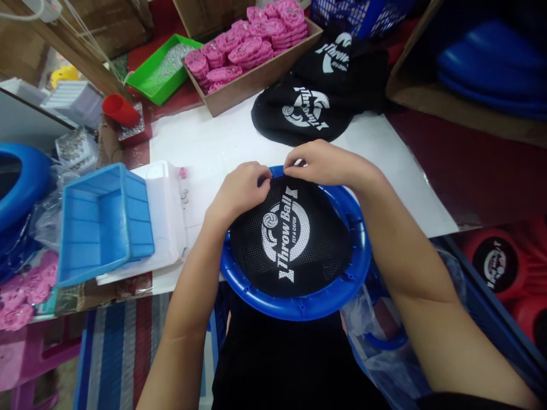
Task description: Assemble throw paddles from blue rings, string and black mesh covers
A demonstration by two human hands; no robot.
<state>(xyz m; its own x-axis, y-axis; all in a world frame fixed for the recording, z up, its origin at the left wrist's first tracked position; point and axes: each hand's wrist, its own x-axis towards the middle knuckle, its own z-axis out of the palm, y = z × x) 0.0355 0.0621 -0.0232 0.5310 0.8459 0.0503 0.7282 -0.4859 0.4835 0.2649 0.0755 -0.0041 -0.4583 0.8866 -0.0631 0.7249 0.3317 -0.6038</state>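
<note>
A blue plastic ring (301, 310) rests on the table's near edge, over my lap. A round black mesh cloth (316, 250) with white "Throw Ball" print lies inside it, its far edge up against the rim. My left hand (245, 191) pinches the mesh edge at the far left of the ring. Beside it, my right hand (322, 162) has thumb and fingertips closed on the far rim and cloth edge. The fingertips partly hide what they grip. Further mesh cloths (305, 114) with the same print are piled behind my right hand.
A cardboard tray (256, 85) holds stacked pink pieces. Left of it stand a green tray (162, 94) of small clear parts and a red cup (119, 111). A blue bin (147, 219) tilts on a white box. Blue discs fill a carton (410, 85) at right.
</note>
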